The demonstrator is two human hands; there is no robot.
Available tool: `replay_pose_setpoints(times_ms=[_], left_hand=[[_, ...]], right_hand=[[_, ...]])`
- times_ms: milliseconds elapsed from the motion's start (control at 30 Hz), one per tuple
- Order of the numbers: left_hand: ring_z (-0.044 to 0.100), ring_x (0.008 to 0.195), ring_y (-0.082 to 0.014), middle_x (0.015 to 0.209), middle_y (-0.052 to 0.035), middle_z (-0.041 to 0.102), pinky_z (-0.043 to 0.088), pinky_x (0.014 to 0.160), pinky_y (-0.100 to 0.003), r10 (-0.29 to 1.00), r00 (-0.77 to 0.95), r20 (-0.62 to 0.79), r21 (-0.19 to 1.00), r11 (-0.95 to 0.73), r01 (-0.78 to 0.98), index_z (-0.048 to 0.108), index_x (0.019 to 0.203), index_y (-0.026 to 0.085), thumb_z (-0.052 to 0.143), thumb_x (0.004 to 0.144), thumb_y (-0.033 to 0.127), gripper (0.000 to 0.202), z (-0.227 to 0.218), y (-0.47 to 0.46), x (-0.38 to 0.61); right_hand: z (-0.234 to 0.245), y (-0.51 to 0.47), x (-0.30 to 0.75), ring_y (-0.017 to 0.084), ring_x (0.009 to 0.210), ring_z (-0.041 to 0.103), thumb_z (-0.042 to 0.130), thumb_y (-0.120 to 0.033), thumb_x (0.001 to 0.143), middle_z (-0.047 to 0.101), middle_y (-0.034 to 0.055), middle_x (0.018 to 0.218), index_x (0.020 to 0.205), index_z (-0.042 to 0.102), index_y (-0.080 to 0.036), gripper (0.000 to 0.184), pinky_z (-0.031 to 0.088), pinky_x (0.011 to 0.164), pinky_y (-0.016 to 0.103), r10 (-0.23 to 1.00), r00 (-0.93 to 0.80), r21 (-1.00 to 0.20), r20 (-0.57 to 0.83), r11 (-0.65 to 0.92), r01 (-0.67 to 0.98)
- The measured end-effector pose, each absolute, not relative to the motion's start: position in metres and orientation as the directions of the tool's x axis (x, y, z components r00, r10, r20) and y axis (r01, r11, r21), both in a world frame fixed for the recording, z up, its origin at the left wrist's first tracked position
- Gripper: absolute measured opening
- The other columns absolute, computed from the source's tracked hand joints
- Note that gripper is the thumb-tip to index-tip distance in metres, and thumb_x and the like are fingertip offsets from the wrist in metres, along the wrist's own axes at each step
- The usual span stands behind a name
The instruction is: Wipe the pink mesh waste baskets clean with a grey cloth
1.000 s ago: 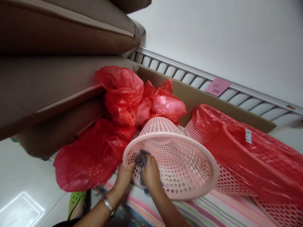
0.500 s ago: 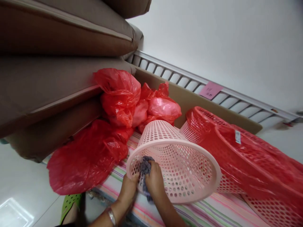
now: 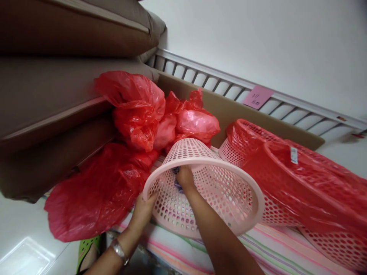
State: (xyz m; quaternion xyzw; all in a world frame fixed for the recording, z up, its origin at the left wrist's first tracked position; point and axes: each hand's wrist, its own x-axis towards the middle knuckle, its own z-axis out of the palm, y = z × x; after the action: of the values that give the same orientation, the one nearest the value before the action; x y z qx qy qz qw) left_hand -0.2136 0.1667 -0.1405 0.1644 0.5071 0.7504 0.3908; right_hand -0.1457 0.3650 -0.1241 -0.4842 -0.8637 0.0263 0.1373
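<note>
A pink perforated plastic basket (image 3: 243,172) lies on its side with its wide mouth towards me, on a striped cloth (image 3: 172,250). My left hand (image 3: 145,208) grips the left part of its rim, thumb at the edge. My right hand (image 3: 185,177) reaches inside the basket, closed around a dark grey-blue cloth (image 3: 179,186) against the inner wall. Part of that cloth is hidden behind the hand.
Red plastic bags (image 3: 137,110) are heaped behind and left of the basket. More pink baskets (image 3: 329,244) with red bag liners (image 3: 301,183) lie to the right. Large brown cushions (image 3: 71,88) are stacked at left. A pink note (image 3: 258,96) hangs on the white railing (image 3: 226,86).
My right hand has moved deeper into the basket with the cloth. My left hand has shifted slightly left and up along the rim. The view has tilted a little.
</note>
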Motion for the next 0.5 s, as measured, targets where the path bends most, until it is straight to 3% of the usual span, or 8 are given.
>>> replay_pose_setpoints(times_ms=[167,367,500], left_hand=[[0.06,0.107,-0.0262,0.111,-0.0126,0.067,0.039,0.101,-0.04,0.709,-0.696,-0.111,0.924,-0.184,-0.335,0.059,0.115,0.012,0.063,0.074,0.03,0.045,-0.142,0.168,-0.218],[0.066,0.093,-0.0267,0.096,-0.0108,0.073,0.05,0.086,-0.036,0.738,-0.65,-0.18,0.907,-0.131,-0.401,0.065,0.104,0.01,0.064,0.072,0.035,0.041,-0.14,0.161,-0.213],[0.065,0.096,-0.0278,0.101,-0.0119,0.072,0.048,0.09,-0.04,0.759,-0.627,-0.175,0.907,-0.124,-0.404,0.063,0.105,0.011,0.061,0.073,0.033,0.039,-0.14,0.16,-0.214]], right_hand=[[-0.114,0.311,-0.129,0.023,0.091,0.056,0.044,-0.003,0.068,0.062,0.013,0.096,0.105,0.057,-0.01,0.04,0.04,0.079,0.03,0.857,-0.485,-0.17,0.173,0.511,0.842],[-0.125,0.187,-0.069,0.025,0.107,0.049,0.042,0.0,0.058,0.056,0.0119,0.113,0.112,0.056,-0.015,0.059,0.036,0.095,0.036,0.767,-0.627,-0.171,0.136,0.642,0.748],[-0.129,0.182,-0.066,0.025,0.108,0.047,0.04,0.002,0.053,0.055,0.0114,0.113,0.112,0.055,-0.015,0.063,0.035,0.096,0.035,0.764,-0.629,-0.197,0.144,0.645,0.738]])
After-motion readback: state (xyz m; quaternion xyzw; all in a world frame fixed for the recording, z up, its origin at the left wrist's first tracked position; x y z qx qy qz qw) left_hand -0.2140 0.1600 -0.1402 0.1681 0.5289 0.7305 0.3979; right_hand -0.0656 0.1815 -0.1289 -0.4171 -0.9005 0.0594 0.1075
